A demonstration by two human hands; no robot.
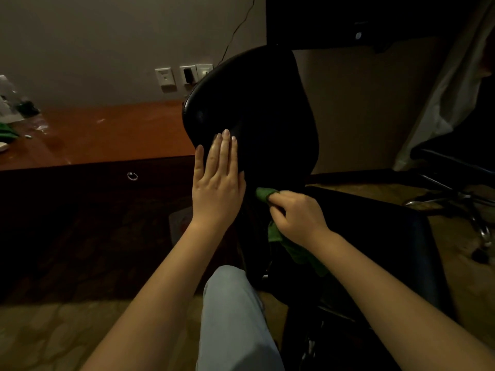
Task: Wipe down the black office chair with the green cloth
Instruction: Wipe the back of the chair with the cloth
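Head view: right hand (297, 217) tight around green cloth (299, 252)

No text, label or number — none — is legible anywhere.

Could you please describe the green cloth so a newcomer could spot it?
Find the black office chair at centre. At the foot of its backrest the right hand grips the green cloth. It alone is green against the black; other green bits lie far left on the desk.
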